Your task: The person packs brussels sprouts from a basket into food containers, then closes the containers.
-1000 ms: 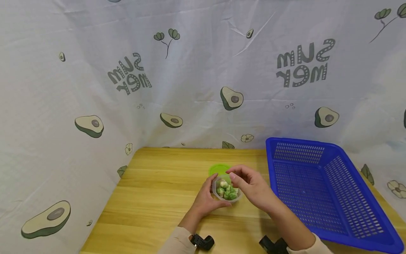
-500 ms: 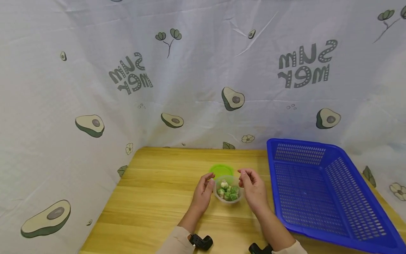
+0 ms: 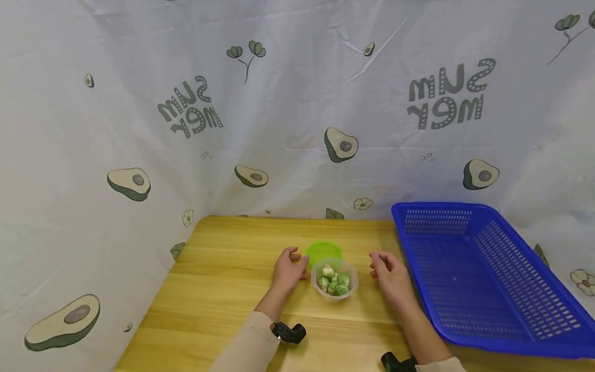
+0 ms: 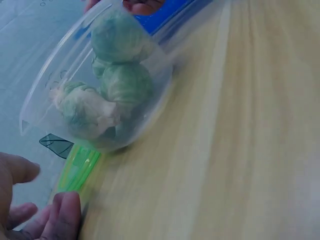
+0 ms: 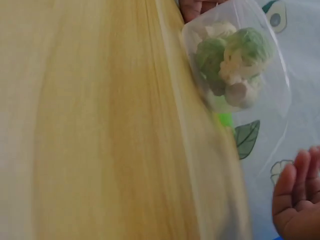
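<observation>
A clear plastic container [image 3: 318, 292] stands upright on the table, with several Brussels sprouts [image 3: 337, 285] inside. Just behind it lies a bright green lid [image 3: 325, 251], partly covered by the container's rim in the head view. To the left of the container is my left hand [image 3: 289, 271], its fingers loosely bent and holding nothing. My right hand [image 3: 392, 276] hovers on the other side, between container and basket, fingers relaxed and nothing in them. Both wrist views show the see-through container [image 4: 159, 75] apart from the nearer hand, with sprouts [image 5: 247, 50] piled in it.
A large blue plastic basket [image 3: 420, 289] with slatted walls takes up the right side of the wooden table [image 3: 232, 279]. Behind and to the left hangs a white curtain [image 3: 288, 103] printed with avocados. Each wrist carries a black strapped device [image 3: 289, 333].
My left hand has let go of the container and moved left. The right hand has drawn back from above it to the right. Container and lid stay in place.
</observation>
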`<state>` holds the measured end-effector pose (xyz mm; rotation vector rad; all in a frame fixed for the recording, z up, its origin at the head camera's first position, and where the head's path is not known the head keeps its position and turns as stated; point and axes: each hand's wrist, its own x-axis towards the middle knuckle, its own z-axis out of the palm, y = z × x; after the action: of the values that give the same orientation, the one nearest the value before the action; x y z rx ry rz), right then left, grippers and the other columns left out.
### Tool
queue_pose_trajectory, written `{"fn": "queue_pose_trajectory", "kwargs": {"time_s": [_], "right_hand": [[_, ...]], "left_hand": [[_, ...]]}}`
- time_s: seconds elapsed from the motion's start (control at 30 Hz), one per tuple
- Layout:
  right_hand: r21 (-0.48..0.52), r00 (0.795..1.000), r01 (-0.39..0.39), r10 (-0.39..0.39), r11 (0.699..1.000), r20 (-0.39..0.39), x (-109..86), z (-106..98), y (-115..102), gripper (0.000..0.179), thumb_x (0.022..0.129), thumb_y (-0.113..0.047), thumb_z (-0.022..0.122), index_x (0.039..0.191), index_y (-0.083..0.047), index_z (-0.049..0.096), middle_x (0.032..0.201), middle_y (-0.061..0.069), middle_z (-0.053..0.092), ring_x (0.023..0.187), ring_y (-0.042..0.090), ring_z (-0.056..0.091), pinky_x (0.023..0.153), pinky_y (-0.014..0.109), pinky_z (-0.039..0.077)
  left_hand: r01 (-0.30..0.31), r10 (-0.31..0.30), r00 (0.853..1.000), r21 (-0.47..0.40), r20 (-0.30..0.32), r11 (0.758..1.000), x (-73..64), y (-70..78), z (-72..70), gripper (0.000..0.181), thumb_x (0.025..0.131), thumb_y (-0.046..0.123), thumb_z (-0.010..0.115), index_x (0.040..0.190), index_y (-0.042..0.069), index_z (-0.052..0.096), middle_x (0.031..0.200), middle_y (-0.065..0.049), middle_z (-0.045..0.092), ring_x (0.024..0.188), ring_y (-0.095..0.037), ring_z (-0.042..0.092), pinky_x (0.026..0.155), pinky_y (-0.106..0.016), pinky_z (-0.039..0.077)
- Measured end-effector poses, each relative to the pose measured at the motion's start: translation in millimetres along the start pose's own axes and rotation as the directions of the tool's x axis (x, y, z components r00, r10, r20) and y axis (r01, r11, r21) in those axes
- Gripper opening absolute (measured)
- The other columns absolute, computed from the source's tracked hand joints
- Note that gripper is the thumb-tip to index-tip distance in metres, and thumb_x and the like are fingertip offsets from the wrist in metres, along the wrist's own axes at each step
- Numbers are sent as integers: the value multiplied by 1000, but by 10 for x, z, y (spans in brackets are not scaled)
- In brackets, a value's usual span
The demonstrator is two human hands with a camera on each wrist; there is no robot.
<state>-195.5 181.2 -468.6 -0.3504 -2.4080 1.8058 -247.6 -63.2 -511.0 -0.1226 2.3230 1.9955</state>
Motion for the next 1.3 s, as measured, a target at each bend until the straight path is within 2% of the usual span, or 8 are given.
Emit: {"fn": "queue_pose_trajectory", "kwargs": {"time_s": [0.2, 0.33, 0.43, 0.67, 0.83, 1.03, 1.13, 1.3], "right_hand": [[17, 973, -110, 105, 994, 206, 186, 91, 128, 43, 109, -24, 48, 137, 9, 50, 116, 22, 63, 87, 13, 67, 75, 26, 60], [-53, 949, -112, 122, 992, 290, 329, 175, 185, 46, 108, -22, 50, 141, 11, 48, 126, 30, 61, 89, 15, 71, 76, 31, 62], [-127, 951, -87, 121, 988, 286, 427, 256, 187, 46, 106, -22, 53, 139, 10, 53, 124, 29, 63, 85, 15, 70, 70, 33, 62], [-254, 969, -61, 119, 965, 219, 572, 383, 224, 36, 102, -24, 58, 121, 5, 67, 98, 16, 70, 67, 15, 61, 54, 29, 54], [-232, 966, -67, 121, 970, 230, 588, 381, 256, 32, 101, -22, 59, 116, 5, 66, 90, 12, 67, 64, 16, 60, 53, 29, 53], [-195, 966, -61, 107, 979, 235, 552, 363, 268, 29, 101, -21, 60, 114, 5, 65, 86, 9, 66, 65, 15, 60, 54, 30, 53], [-150, 968, -60, 94, 987, 231, 531, 354, 263, 27, 101, -21, 60, 113, 4, 62, 87, 9, 65, 66, 15, 60, 53, 31, 54], [-37, 971, -90, 96, 995, 220, 528, 331, 251, 25, 103, -19, 60, 116, 3, 58, 84, 5, 64, 65, 13, 61, 53, 30, 55]], "left_hand": [[59, -58, 998, 122, -10, 991, 113, 102, 19, 45, 97, 18, 69, 136, -1, 59, 106, -15, 72, 66, -15, 67, 58, -30, 60], [95, -92, 995, 193, -23, 977, 165, 163, 57, 34, 95, 16, 72, 124, -1, 66, 79, -10, 70, 54, -14, 62, 51, -27, 57], [110, -104, 994, 239, -37, 965, 207, 183, 95, 26, 94, 15, 73, 115, 1, 69, 70, -8, 68, 50, -13, 60, 48, -26, 55], [108, -104, 994, 291, -31, 951, 227, 219, 171, 15, 93, 13, 73, 104, 3, 73, 66, -6, 68, 47, -11, 58, 45, -25, 53], [117, -107, 993, 300, -49, 947, 228, 212, 201, 13, 93, 15, 73, 103, 6, 75, 66, -4, 66, 47, -12, 57, 43, -23, 50], [121, -120, 993, 242, -18, 963, 225, 199, 205, 15, 96, 16, 71, 108, 8, 74, 71, -5, 67, 46, -12, 52, 42, -23, 45], [87, -85, 996, 239, -20, 967, 233, 201, 204, 15, 96, 18, 71, 108, 10, 74, 77, -4, 69, 48, -12, 50, 43, -23, 43], [-46, 57, 998, 229, -39, 972, 262, 257, 216, 13, 94, 16, 72, 105, 9, 75, 88, -5, 71, 64, -10, 59, 56, -24, 49]]}}
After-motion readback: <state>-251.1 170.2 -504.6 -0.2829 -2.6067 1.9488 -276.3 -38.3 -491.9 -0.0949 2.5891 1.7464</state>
